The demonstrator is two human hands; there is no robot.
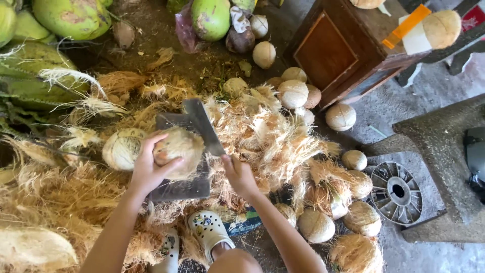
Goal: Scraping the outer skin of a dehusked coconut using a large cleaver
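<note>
Knee (236, 261) below, hands clamp husked coconut (179, 151) (left) and cleaver (202, 124) (right) over blue package (245, 224)

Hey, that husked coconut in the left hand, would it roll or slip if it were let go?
The coconut looks round, so it would probably roll off the flat grey block. Its fibrous surface likely gives the left hand decent grip. It probably feels heavy for its size.

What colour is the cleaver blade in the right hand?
Dark grey metal cleaver blade, seen in the head view, held by the right hand.

husk-strewn ground (434, 96) bearing coconuts (340, 117)
</note>
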